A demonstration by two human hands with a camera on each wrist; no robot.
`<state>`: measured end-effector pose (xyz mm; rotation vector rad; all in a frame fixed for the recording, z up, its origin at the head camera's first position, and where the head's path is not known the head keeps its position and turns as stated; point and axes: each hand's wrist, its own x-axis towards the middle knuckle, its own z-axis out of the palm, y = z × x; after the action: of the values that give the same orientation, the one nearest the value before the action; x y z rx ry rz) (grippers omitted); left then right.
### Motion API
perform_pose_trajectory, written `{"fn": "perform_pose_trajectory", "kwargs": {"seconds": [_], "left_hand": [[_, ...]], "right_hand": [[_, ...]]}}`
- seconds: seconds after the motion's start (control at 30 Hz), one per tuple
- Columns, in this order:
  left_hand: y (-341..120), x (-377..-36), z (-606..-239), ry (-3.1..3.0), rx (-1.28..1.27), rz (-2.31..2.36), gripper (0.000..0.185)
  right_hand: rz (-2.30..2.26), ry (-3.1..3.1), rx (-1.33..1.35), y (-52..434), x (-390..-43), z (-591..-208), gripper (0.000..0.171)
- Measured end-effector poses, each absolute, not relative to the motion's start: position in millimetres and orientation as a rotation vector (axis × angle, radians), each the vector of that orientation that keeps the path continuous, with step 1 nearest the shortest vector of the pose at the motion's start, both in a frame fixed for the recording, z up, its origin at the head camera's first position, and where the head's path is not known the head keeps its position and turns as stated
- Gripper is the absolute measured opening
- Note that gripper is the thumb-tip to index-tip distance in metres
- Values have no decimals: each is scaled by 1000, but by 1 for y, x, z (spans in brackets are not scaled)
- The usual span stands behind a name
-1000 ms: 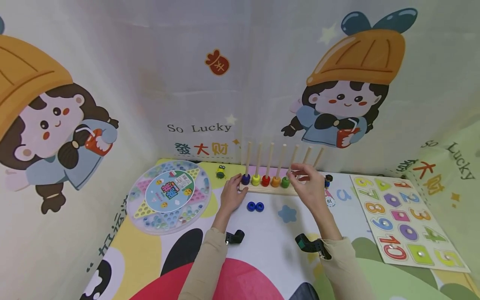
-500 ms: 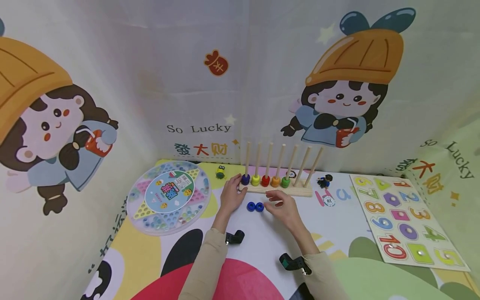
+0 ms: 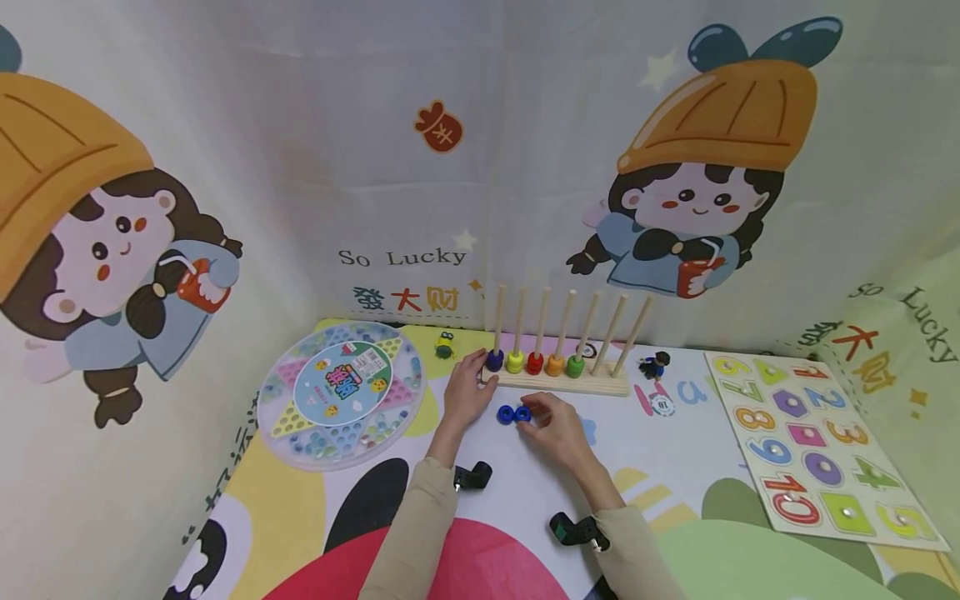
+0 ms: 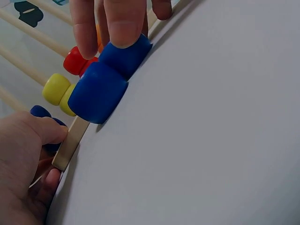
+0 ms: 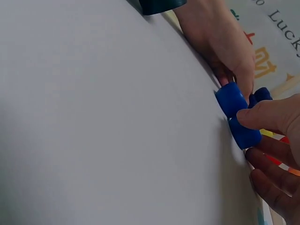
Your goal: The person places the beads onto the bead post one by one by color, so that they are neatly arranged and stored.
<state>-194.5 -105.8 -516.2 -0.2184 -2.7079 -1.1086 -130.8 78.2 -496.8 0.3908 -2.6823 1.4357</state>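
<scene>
Right hand (image 3: 557, 431) reaches in from the near right and pinches the right one of two blue rings (image 3: 522, 413) lying side by side on the bench (image 3: 525, 492); in the right wrist view its thumb (image 5: 267, 115) lies over that ring (image 5: 243, 132) and the other fingers curl below it. Left hand (image 3: 467, 390) grips the left end of the wooden peg rack (image 3: 558, 381), thumb against the base beside the dark blue bead (image 3: 494, 360).

By size, the printed mat covering the bench comes first, with cartoon curtains behind it. A round marble game board (image 3: 341, 393) under a clear lid sits at far left. A number puzzle board (image 3: 813, 442) lies at right, well apart from the hands. The peg rack stands at the far middle, seven upright pegs, the five left ones each carrying a bead at the base: dark blue, yellow (image 3: 514, 362), red (image 3: 535, 363), orange (image 3: 555, 365), green (image 3: 575, 366); the two right pegs are bare. The left blue ring (image 3: 505, 413) lies untouched, just near of the rack's left end and touching its neighbour. A small dark-haired figure (image 3: 654, 365) stands right of the rack, and a small yellow-green figure (image 3: 446, 343) stands far left of it.
</scene>
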Motion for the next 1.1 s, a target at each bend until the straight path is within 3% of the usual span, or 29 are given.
{"fn": "perform_pose_trajectory", "kwargs": {"seconds": [1.1], "left_hand": [[-105, -190, -512, -2684, -211, -1157, 50]], "right_hand": [[1393, -2610, 277, 151, -140, -460, 36]]}}
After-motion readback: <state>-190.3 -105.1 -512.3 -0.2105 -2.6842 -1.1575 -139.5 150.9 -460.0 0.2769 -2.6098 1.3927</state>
